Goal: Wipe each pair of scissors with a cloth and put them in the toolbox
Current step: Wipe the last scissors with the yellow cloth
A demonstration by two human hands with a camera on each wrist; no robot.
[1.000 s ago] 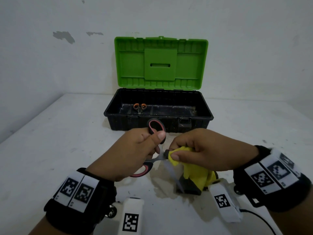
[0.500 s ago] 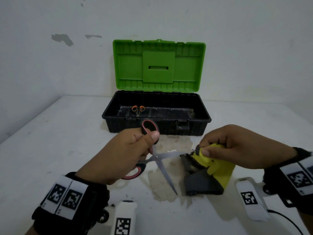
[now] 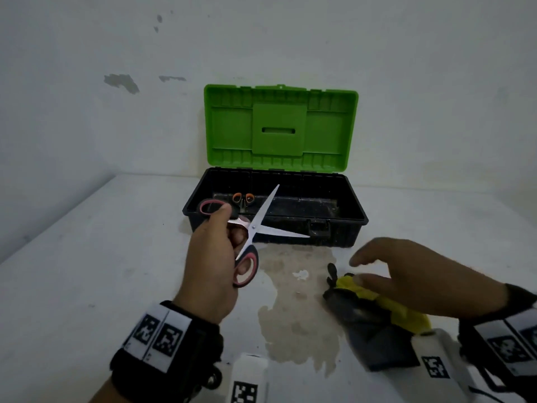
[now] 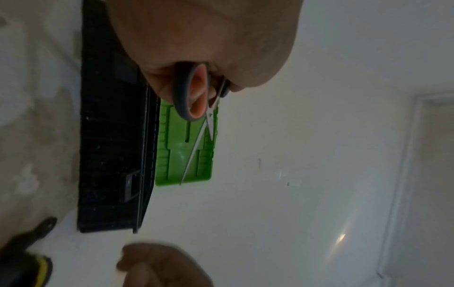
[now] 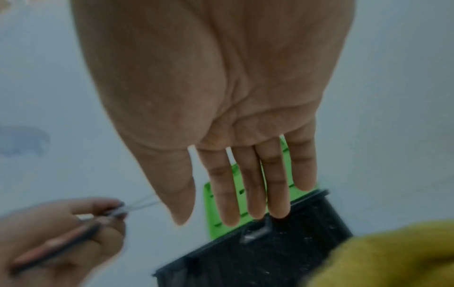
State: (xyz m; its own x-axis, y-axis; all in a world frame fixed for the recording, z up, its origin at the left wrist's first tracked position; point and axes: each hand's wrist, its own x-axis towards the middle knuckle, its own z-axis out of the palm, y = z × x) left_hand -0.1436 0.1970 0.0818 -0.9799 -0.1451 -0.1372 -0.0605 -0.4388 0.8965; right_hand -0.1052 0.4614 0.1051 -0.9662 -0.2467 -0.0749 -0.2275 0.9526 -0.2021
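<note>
Left hand (image 3: 209,269) grips the steel scissors with red-and-grey plastic loops (image 3: 250,232) by the handles, blades spread, in front of the open black toolbox with green lid (image 3: 353,199). Likely light, rigid, sharp; loops safest. Right hand (image 3: 412,274), fingers spread, hovers over the soft yellow-and-grey cloth (image 3: 374,311) on the table.
</note>
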